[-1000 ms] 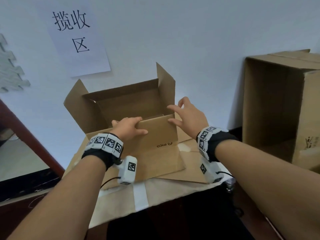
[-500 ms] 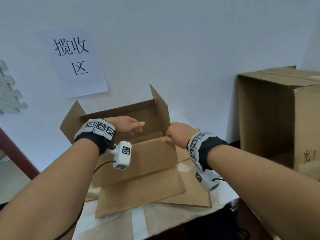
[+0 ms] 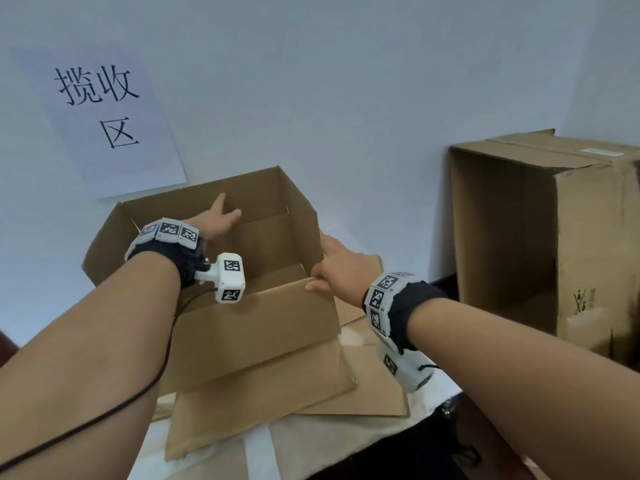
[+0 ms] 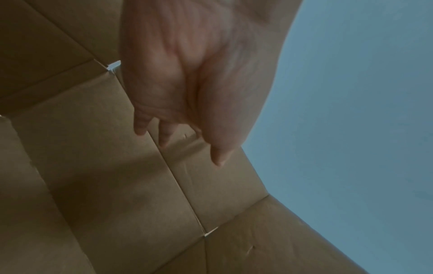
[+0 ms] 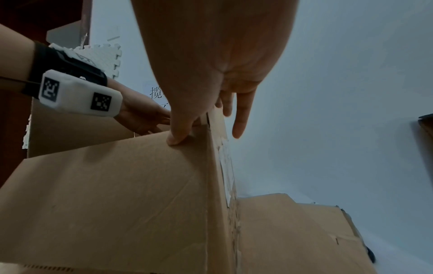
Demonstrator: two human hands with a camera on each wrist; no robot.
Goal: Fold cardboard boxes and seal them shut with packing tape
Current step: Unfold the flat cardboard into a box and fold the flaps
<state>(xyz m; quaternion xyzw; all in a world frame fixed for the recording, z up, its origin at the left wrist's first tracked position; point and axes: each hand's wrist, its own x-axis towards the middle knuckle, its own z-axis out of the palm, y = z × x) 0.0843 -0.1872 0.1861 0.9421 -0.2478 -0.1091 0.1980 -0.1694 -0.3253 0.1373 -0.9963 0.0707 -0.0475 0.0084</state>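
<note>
Open cardboard box (image 3: 242, 327) is seen at the table's middle, resting on flattened cardboard sheets (image 3: 363, 386), its top flaps raised. It is judged light, empty and stiff along its creases but floppy at the flaps; panels would bow if pressed mid-face, so holds are best taken at rims, corners and fold lines. Surface looks dry and matte, not slippery. Left hand (image 3: 216, 220) is reached inside toward the far wall at 12 o'clock, fingers held straight and loosely spread, tips touching or just off the inner wall in the left wrist view (image 4: 187, 83); nothing is gripped. Right hand (image 3: 341, 271) is set on the near right corner at 3 o'clock of the box, thumb pressed on the front panel's top edge, the other fingers extended along the outside of the right flap (image 3: 301, 220); whether that corner is truly pinched cannot be told. No tape roll is seen in any view. Table edge (image 3: 346, 441) runs close at 6 o'clock, so little room is left toward the body. A wall (image 3: 346, 81) with a paper sign (image 3: 104, 109) closes off 12 o'clock just behind the far flap. A large upright carton (image 3: 554, 244) blocks 3 o'clock, apart from the box. Open room is judged mostly upward and toward 9 o'clock, where the left flap (image 3: 104, 244) sticks out.
</note>
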